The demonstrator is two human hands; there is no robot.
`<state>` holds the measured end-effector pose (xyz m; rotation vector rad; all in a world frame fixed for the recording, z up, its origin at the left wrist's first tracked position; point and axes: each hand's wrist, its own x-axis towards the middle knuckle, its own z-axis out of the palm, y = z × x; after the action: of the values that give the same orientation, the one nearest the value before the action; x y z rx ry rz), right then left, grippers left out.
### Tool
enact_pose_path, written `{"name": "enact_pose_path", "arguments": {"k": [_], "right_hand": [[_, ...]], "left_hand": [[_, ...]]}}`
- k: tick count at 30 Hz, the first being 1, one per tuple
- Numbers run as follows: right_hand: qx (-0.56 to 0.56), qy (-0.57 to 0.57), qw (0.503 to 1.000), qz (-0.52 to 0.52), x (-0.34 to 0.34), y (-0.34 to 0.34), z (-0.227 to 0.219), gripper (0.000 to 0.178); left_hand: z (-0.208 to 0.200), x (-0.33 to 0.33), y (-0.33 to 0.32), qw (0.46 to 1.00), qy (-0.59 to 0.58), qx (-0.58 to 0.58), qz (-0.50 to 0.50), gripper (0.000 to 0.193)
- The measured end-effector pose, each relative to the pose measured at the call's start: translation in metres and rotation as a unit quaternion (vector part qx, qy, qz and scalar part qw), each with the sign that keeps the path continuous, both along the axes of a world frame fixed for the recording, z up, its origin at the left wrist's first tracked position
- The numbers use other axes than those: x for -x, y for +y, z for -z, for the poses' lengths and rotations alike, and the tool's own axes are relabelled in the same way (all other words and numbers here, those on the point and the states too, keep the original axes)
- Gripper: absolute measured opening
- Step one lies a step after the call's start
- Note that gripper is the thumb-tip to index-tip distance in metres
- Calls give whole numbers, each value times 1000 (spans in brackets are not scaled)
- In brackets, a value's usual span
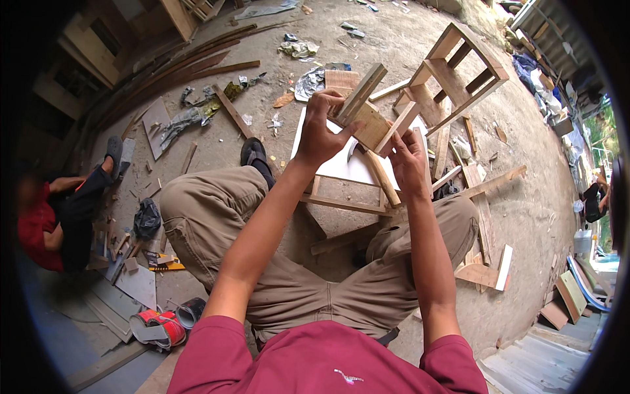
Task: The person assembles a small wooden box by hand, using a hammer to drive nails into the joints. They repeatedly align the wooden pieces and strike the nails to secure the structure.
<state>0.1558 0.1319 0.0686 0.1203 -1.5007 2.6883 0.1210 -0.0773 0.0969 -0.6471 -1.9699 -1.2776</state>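
Between my hands, above the white board (pixel 333 164), is a small wooden assembly (pixel 371 129): a flat board with a wood strip along each side. My left hand (pixel 323 130) grips the left strip and the board's edge, thumb across the board. The fingers of my right hand (pixel 408 161) pinch the lower end of the right strip. Below the assembly lies a hammer (pixel 382 178), its wooden handle slanting toward me and its head partly hidden. A wooden frame (pixel 348 206) stands between my legs under the white board.
A small wooden chair-like frame (pixel 453 82) stands at the far right. Wood offcuts (pixel 485 217) lie by my right knee. Long planks (pixel 190 69) and crumpled foil (pixel 190 118) lie at the far left. Red cans (pixel 161 328) stand near left. Another person (pixel 56 217) sits at left.
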Motion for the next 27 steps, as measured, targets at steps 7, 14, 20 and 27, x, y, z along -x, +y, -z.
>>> {"name": "enact_pose_path", "arguments": {"k": [7, 14, 20, 27], "right_hand": [[37, 2, 999, 20, -2, 7, -1, 28], [71, 21, 996, 43, 1, 15, 5, 27], [73, 13, 997, 22, -9, -2, 0, 26], [22, 15, 999, 18, -3, 6, 14, 31]], "left_hand": [[-17, -25, 29, 993, 102, 59, 27, 64], [-8, 0, 20, 984, -63, -133, -100, 58], [-12, 1, 11, 742, -428, -486, 174, 61], [-16, 5, 9, 744, -407, -491, 200, 51]]}}
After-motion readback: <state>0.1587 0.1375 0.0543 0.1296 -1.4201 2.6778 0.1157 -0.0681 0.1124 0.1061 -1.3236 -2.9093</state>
